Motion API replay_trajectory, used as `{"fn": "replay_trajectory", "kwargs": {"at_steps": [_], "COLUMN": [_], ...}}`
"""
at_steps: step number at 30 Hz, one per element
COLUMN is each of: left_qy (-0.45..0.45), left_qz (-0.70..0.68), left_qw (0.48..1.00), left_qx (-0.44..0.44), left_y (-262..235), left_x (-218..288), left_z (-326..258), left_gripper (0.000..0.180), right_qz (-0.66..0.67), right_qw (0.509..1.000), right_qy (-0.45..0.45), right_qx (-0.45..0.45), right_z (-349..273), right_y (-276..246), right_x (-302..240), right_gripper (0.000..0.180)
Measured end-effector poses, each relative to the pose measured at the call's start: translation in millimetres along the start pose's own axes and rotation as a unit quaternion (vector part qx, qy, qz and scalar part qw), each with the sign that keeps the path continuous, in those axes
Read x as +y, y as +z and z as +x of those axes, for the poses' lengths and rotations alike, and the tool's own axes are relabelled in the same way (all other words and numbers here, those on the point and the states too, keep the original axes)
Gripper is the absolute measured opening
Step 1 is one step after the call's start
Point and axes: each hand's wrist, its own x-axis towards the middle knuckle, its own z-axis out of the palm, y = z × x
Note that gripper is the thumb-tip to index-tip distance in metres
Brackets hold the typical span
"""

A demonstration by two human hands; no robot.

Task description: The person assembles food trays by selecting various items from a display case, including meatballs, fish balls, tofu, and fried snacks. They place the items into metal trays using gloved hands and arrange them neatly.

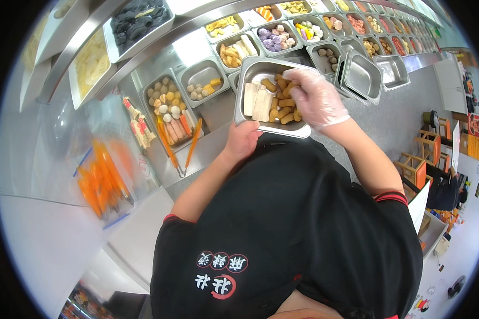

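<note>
My bare left hand [243, 139] grips the lower left rim of a rectangular metal pan [255, 65], thumb over the edge. The pan is tilted toward me, in front of my black shirt. Pale, flat, stick-like pieces [258, 103] lie in its left part, and browned, knobbly food pieces [285, 110] fill the right. My right hand [320, 97], in a clear plastic glove, reaches over the pan's right side. Its fingers are bent and close together among the brown pieces; what is between the fingertips is hidden.
Left of the pan, a metal tray [167, 98] holds balls and sticks, with orange-handled tongs [193, 141] across it. A smaller pan [202, 80] stands beside it. Rows of filled pans [277, 38] run behind. Stacked metal pans [363, 77] stand right. A bag of orange-handled utensils [104, 178] lies left.
</note>
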Motion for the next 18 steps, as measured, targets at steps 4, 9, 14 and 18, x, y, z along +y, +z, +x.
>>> {"fn": "replay_trajectory", "kwargs": {"at_steps": [4,9,14,18], "left_qy": [0.009,0.002,-0.003,-0.006], "left_qz": [-0.005,-0.01,-0.012,-0.038], "left_qw": [1.0,1.0,0.999,0.998], "left_qx": [0.014,-0.027,-0.031,-0.041], "left_y": [-2,7,19,23], "left_x": [-1,-8,-14,-25], "left_z": [1,8,7,10], "left_gripper": [0.065,0.067,0.068,0.067], "right_qz": [0.078,-0.102,-0.21,-0.254], "right_qw": [0.994,0.984,0.943,0.903], "right_qy": [0.075,-0.062,0.012,-0.008], "right_qx": [0.018,-0.129,-0.259,-0.347], "right_z": [-15,2,24,36], "right_y": [-10,12,19,9], "right_x": [5,3,10,21], "right_gripper": [0.032,0.028,0.036,0.031]}}
